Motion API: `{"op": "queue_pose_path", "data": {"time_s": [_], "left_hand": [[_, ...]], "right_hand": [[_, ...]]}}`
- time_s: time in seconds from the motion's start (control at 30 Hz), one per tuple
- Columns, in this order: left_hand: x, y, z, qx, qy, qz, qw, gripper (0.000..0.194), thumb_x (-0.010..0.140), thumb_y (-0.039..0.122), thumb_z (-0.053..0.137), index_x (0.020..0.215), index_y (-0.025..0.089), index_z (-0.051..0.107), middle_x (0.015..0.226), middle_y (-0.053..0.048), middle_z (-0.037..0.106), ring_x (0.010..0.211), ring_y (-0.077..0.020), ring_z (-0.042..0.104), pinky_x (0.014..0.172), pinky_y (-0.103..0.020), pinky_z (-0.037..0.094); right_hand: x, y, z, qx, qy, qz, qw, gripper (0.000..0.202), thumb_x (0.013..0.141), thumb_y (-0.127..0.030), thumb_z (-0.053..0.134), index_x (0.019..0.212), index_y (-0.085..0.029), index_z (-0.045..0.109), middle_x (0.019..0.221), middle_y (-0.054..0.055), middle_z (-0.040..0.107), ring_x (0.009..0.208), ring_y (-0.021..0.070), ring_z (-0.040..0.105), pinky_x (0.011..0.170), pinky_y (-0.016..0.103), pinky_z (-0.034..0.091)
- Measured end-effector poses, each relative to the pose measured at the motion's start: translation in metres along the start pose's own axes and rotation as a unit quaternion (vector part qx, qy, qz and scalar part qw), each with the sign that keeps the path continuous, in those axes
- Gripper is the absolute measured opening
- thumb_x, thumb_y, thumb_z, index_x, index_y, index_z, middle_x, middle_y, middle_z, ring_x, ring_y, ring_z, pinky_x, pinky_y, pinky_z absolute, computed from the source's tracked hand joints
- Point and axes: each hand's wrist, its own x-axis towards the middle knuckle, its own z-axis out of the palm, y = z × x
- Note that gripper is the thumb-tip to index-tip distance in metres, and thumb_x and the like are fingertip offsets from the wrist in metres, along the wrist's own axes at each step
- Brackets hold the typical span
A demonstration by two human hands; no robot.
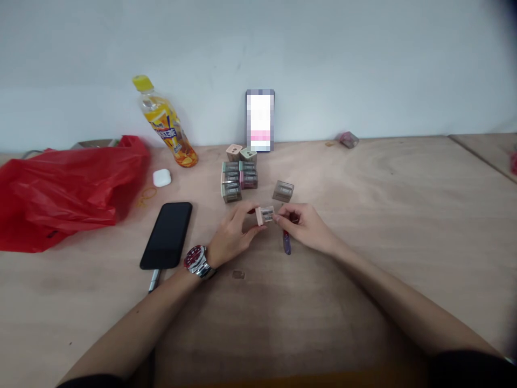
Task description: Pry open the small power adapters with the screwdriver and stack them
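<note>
I pinch a small pink box between my left hand and right hand, just above the table. A stack of boxes looks finished behind it. One clear box sits alone nearby.

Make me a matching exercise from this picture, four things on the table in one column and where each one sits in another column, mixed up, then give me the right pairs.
Things:
1. drink bottle
2. black phone
3. red plastic bag
4. small pink box

Places:
A. held between the left hand and the right hand
B. at the far left of the table
C. leaning near the wall, behind the white earbud case
D. lying flat just left of the wristwatch

Pairs: 1-C, 2-D, 3-B, 4-A
</note>
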Motion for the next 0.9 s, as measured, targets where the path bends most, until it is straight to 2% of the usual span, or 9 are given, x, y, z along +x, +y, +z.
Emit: {"op": "queue_pose_path", "data": {"time_s": [0.27, 0.43, 0.63, 0.9], "left_hand": [[-0.0007, -0.0006, 0.0015, 0.011, 0.001, 0.013, 1.000, 0.047, 0.084, 0.026, 0.070, 0.125, 0.017, 0.048, 0.113, -0.010, 0.064, 0.108, -0.0210, 0.063, 0.095, -0.036, 0.054], [-0.0006, -0.0004, 0.0011, 0.011, -0.003, 0.001, 1.000, 0.048, 0.084, 0.028, 0.070, 0.126, 0.017, 0.048, 0.114, -0.010, 0.064, 0.108, -0.0212, 0.063, 0.095, -0.036, 0.054], [-0.0006, 0.0009, 0.0006, 0.011, 0.002, 0.009, 1.000, 0.048, 0.084, 0.028, 0.070, 0.125, 0.018, 0.048, 0.113, -0.009, 0.064, 0.107, -0.0206, 0.064, 0.093, -0.035, 0.055], [-0.0004, 0.0013, 0.0013, 0.009, -0.003, 0.018, 1.000, 0.046, 0.085, 0.029, 0.069, 0.124, 0.018, 0.048, 0.113, -0.010, 0.065, 0.107, -0.0208, 0.064, 0.093, -0.036, 0.055]], "right_hand": [[0.0040, -0.0002, -0.0037, -0.002, 0.001, -0.002, 1.000, 0.024, 0.085, -0.036, 0.058, 0.072, -0.016, 0.062, 0.060, -0.002, 0.052, 0.055, 0.0102, 0.044, 0.051, 0.024, 0.034], [0.0045, 0.0022, -0.0058, 0.012, 0.029, 0.002, 0.999, 0.022, 0.083, -0.037, 0.061, 0.077, -0.016, 0.062, 0.065, -0.001, 0.056, 0.056, 0.0104, 0.045, 0.051, 0.024, 0.035], [0.0043, 0.0001, -0.0048, 0.086, -0.025, 0.033, 0.995, 0.024, 0.082, -0.040, 0.063, 0.079, -0.016, 0.061, 0.067, -0.001, 0.055, 0.055, 0.0095, 0.049, 0.051, 0.023, 0.040], [0.0031, -0.0031, -0.0048, 0.081, -0.032, 0.042, 0.995, 0.024, 0.081, -0.039, 0.064, 0.077, -0.016, 0.061, 0.059, -0.003, 0.053, 0.050, 0.0090, 0.049, 0.049, 0.023, 0.039]]}}
